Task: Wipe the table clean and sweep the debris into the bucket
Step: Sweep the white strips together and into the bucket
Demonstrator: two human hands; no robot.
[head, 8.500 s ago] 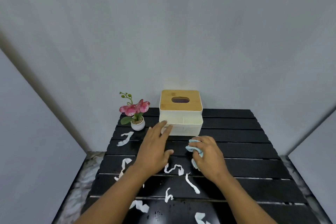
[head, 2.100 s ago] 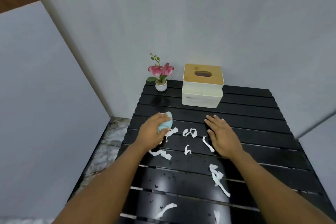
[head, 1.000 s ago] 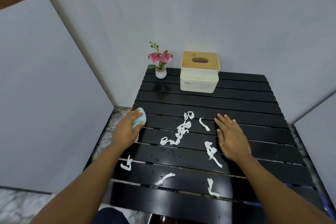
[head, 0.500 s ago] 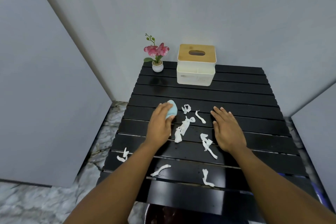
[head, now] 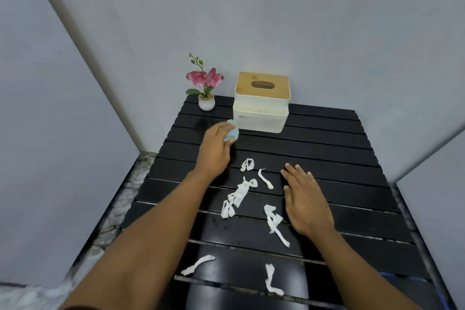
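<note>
One black slatted desk stands in a corner of pale walls, and two bare hands are over it. The left hand reaches toward the far side with its fingers curled round one bunched light blue cloth, which sits on the desk just in front of the near left corner of the tissue box. The right hand lies flat, palm down, fingers straight and together, holding nothing. White paper scraps lie on the slats between and in front of the hands. I count seven: a small loop, a thin curl beside the right hand's fingertips, two bunched pieces that touch and may be one, a twisted strip by the right wrist, and two single strips near the front edge. At the back there is one white tissue box with a wooden lid, and left of it one small white pot of pink flowers
</note>
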